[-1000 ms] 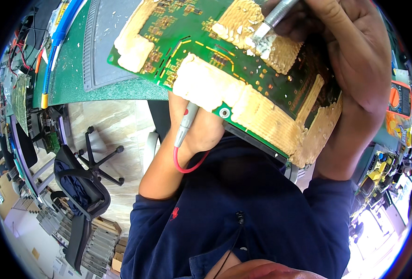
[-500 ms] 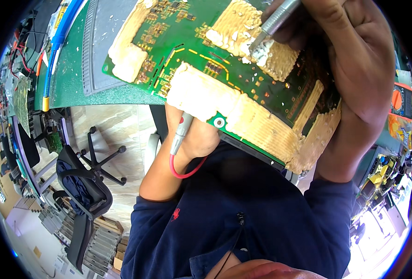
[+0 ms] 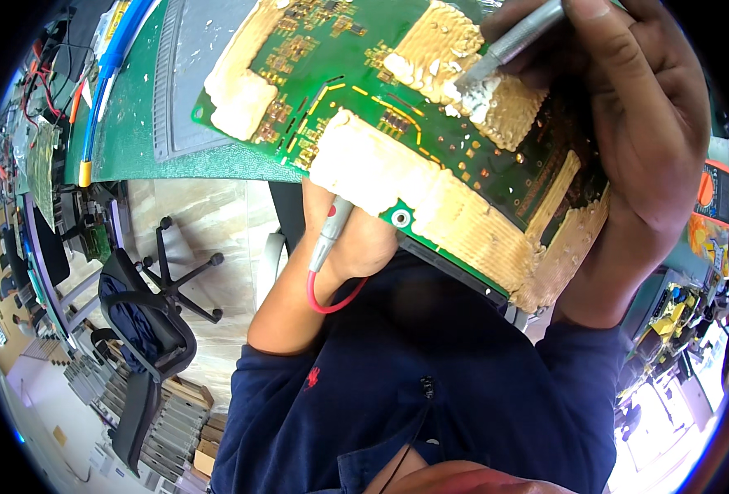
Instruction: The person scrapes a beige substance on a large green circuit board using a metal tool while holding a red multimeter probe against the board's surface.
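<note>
Your right hand (image 3: 636, 140) grips a metal scraper (image 3: 509, 51), its tip resting on the tan coating of the green circuit board (image 3: 430, 156). Your left hand (image 3: 352, 239), under the board's near edge, is closed around a red-wired probe (image 3: 329, 239) and props the board above your lap.

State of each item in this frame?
Circuit board: tilted up off the green mat, patches coated in tan paste.
Metal tool: gripped by right hand, tip on a paste patch.
Probe: held in left hand under the board's edge.
Chair: unoccupied.
</note>
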The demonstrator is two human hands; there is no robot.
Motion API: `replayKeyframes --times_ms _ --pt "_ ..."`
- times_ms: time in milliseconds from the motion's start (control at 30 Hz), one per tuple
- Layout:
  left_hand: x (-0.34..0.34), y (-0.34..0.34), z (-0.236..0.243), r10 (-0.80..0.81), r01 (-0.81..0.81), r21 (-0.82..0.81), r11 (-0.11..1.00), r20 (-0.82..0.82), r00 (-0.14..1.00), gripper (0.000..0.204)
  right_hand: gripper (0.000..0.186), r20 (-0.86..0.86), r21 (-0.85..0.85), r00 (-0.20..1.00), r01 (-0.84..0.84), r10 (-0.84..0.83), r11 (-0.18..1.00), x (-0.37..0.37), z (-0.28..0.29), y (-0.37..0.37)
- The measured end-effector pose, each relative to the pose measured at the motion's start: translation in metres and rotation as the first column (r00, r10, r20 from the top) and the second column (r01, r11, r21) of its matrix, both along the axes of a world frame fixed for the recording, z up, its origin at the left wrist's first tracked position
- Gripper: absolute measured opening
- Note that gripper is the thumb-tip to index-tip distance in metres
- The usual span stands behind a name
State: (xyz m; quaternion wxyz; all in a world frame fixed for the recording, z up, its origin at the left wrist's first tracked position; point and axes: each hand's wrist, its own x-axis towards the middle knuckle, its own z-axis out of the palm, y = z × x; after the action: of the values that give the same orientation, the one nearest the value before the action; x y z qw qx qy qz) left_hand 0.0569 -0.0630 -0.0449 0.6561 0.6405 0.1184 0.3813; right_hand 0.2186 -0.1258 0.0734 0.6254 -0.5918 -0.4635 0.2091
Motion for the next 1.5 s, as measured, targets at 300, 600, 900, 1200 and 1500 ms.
replayKeyframes --times_ms 300,600,900,1200,1500 --pt "0.001 0.006 0.019 0.012 -0.007 0.074 0.997 -0.067 0.998 0.019 0.025 -0.026 0.016 1.0 0.017 -0.016 1.0 -0.005 0.002 0.003" --pt "0.003 0.007 0.022 0.016 -0.012 0.094 0.995 -0.041 0.999 0.017 0.022 0.184 0.004 0.983 -0.005 0.004 1.0 -0.002 0.005 0.005" --pt "0.004 0.008 0.023 0.02 -0.018 0.097 0.995 -0.013 1.0 0.016 0.021 0.09 -0.017 0.99 -0.11 0.111 0.994 0.009 0.001 0.007" --pt "0.006 0.008 0.023 0.026 -0.027 0.096 0.995 0.011 1.0 0.016 0.026 0.046 -0.099 0.999 0.031 -0.026 0.995 -0.006 0.006 0.011" --pt "0.008 0.008 0.024 0.049 -0.053 0.106 0.993 0.043 0.998 0.017 0.025 0.135 -0.13 0.979 0.167 -0.149 0.977 -0.019 0.014 0.011"
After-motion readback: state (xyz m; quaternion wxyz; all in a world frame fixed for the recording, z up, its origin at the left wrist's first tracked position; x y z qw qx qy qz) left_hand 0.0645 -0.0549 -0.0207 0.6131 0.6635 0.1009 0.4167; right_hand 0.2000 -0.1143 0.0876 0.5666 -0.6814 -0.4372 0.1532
